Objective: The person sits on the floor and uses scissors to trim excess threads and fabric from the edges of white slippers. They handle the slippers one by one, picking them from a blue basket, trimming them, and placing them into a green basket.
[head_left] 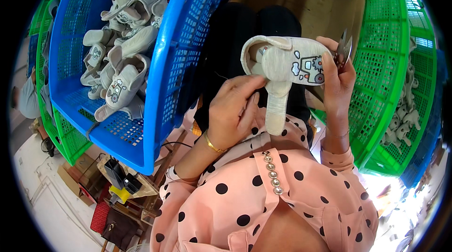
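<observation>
The left hand (235,110) is closed around the hanging strap of a small grey baby shoe (282,66), and this shoe is held up over the lap, between a blue basket (165,87) and a green basket (381,87). The right hand (336,80) supports the toe of the shoe with curled fingers and also grips small metal snips (344,47). More grey shoes (122,49) lie in the blue basket.

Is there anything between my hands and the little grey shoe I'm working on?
Nothing visible. The left hand pinches the grey shoe at its heel side, and the right hand grips its toe end while also holding small metal snips. Both hands touch the shoe directly.
</observation>
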The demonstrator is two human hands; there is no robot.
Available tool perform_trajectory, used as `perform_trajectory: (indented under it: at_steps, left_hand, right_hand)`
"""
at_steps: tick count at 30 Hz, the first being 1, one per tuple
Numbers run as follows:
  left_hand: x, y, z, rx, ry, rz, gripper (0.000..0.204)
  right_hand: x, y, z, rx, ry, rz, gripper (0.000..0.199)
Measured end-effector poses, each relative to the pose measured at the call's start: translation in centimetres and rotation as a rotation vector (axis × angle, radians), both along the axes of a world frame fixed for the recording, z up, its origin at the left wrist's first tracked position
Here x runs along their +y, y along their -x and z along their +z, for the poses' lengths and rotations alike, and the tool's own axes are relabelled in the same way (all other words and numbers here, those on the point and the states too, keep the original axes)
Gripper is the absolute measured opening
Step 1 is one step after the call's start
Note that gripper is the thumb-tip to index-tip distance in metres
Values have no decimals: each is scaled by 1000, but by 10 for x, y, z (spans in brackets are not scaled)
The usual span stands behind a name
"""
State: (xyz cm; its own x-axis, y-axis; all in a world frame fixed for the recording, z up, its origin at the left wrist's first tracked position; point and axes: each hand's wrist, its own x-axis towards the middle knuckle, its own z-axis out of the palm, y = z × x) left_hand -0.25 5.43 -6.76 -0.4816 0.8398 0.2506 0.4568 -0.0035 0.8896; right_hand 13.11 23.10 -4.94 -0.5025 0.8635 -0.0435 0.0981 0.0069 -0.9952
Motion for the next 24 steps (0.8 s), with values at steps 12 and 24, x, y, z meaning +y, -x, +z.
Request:
perform_trajectory:
  at_steps: [12,24]
  left_hand:
    - [14,8,-1,-392,102,206,23]
    - [21,19,9,506,61,-14,45]
  right_hand:
    - [-8,-1,9,-119,-282,28,24]
    - [6,1,8,-230,370,69,26]
